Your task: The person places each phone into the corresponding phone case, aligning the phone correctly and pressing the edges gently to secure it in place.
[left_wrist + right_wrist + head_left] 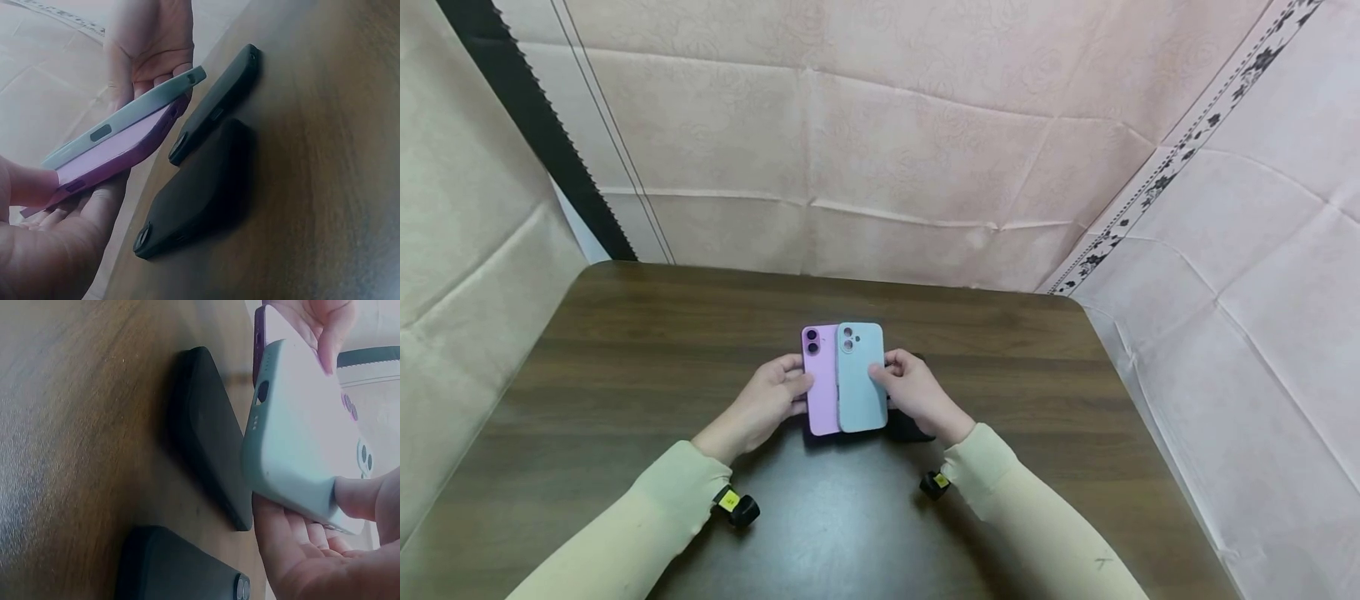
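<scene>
A light-blue phone case [863, 387] overlaps the right part of a purple phone case [822, 392], both held up over the table with camera cutouts at the top. My left hand [767, 396] grips the purple case by its left edge, thumb on its back face. My right hand [917, 392] pinches the light-blue case at its right edge, thumb on top and fingers beneath. Below them on the table lie two black phone cases, one nearer [194, 194] and one farther [219, 100] in the left wrist view; the held cases and hands mostly hide them in the head view.
The dark wood-grain table [625, 375] has rounded far corners. Pale creased cloth [850, 150] hangs behind it and at both sides. Each wrist carries a small black camera, left [736, 507] and right [934, 483].
</scene>
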{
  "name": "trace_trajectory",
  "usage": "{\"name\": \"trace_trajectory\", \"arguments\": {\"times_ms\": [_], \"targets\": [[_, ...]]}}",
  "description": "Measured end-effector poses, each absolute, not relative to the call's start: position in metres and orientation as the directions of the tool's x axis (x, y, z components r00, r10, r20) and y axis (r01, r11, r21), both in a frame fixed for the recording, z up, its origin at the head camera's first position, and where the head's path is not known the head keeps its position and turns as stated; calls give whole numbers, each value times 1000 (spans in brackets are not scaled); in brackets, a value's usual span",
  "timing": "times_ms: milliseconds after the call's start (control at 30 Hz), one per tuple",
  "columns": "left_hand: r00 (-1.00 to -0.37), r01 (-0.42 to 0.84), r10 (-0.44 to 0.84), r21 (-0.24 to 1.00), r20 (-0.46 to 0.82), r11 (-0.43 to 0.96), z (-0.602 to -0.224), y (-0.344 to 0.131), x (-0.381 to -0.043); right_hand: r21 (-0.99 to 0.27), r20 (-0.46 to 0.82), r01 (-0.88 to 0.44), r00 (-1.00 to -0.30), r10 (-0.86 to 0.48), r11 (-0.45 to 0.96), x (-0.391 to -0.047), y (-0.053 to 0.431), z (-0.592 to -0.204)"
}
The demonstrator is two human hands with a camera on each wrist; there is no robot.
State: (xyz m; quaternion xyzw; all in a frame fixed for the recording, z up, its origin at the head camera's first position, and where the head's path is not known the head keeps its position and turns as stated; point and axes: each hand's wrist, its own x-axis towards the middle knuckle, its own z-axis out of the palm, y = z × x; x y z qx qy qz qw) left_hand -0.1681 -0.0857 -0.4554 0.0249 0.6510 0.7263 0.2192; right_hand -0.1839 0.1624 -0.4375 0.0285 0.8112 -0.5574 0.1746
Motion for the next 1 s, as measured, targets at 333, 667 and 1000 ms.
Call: {"name": "trace_trajectory", "arguments": {"times_ms": [333,667,1000], "targets": [[-893,-283,381,957,-240,-60,-457,-82,-167,-891,-324,226,-924,-202,395,-182,155,-436],[-891,-273,396,959,-221,-80,-458,-79,-166,-887,-308,207,-931,-196,412,-179,153,-436],[-897,-267,384,961,-220,-73,-459,-79,-164,-894,-267,139,-929,-256,427,-178,152,-438]]}}
